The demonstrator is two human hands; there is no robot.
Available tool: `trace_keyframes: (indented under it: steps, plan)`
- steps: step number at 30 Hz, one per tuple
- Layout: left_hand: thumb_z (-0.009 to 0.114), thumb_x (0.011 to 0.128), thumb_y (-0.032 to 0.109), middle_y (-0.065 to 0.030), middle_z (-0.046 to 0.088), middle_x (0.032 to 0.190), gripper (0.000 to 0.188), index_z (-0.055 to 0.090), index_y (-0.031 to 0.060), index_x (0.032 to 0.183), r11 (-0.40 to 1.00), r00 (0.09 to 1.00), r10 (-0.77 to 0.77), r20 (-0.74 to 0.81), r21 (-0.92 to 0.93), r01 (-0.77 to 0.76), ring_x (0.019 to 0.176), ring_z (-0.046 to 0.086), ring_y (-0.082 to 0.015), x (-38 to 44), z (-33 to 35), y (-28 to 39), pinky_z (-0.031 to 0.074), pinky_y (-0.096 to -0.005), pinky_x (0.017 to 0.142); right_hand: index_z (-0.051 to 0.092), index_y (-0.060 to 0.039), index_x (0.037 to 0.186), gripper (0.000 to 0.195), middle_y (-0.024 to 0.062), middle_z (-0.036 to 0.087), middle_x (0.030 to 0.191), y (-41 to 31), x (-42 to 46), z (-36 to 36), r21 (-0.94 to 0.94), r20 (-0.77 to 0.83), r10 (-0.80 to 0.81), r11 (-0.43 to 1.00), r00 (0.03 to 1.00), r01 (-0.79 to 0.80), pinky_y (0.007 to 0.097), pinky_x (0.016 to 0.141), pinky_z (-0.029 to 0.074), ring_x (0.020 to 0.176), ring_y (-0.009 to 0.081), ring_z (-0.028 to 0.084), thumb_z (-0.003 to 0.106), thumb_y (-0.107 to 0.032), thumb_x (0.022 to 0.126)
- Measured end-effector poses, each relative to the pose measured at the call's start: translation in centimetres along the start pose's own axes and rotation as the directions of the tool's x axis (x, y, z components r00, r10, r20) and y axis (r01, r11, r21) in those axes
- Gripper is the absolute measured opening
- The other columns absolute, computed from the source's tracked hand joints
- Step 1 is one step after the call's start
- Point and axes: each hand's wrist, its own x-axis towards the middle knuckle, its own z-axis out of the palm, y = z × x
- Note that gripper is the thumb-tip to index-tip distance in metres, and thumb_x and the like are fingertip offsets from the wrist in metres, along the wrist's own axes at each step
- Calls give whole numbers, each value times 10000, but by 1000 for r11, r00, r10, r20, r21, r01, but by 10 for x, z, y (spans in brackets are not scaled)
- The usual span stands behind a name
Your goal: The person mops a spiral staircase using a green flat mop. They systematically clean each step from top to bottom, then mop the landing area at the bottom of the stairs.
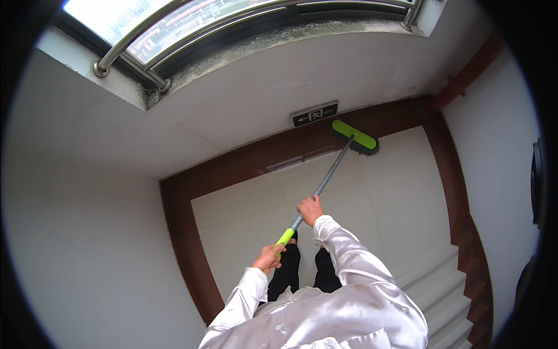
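A long-handled broom (333,167) with a grey pole slants away from me, up and to the right. My left hand (269,257) grips its lime-green handle end, close to my body. Farther up, my right hand (310,210) is wrapped around the grey pole. The lime-green broom head (355,134) has dark bristles and rests where the brown floor border (235,167) meets the pale tiles (331,205), near the far wall. My sleeves are shiny and white.
Pale stairs (436,292) run down the lower right. A green exit sign (314,114) sits low on the far wall. Above it, steel railings (130,39) cross a window with a stained sill (261,46). A red pipe (466,74) stands in the right corner.
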Motion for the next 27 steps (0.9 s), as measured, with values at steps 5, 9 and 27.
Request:
trace_keyframes:
  steps: [5,9,27]
  plan:
    - [546,932,287,40,312,505,285,552,8,988,992,980,-96,-172,-103,79,386,240,-73,-111,-75,-77,323,-278,455,650,-168,849,116,36,597,808,-143,-17,20,166,139,-349,931,927,326,511,967,346,914,220,586,568,-134,775]
    - [528,944,303,27,324,493,295,543,14,1000,959,937,-147,-317,-278,56,370,225,-72,-188,-58,-114,320,-270,446,603,-139,784,47,22,601,757,-217,-28,11,345,187,-596,784,781,515,415,930,383,864,218,592,577,-114,754]
    - [568,901,252,15,352,511,236,543,17,899,962,978,-39,-203,259,92,382,295,-94,-76,-1,-38,262,-285,370,576,-137,760,82,20,577,728,-70,-41,-4,286,-125,-184,934,975,213,409,905,385,841,218,558,616,-98,699]
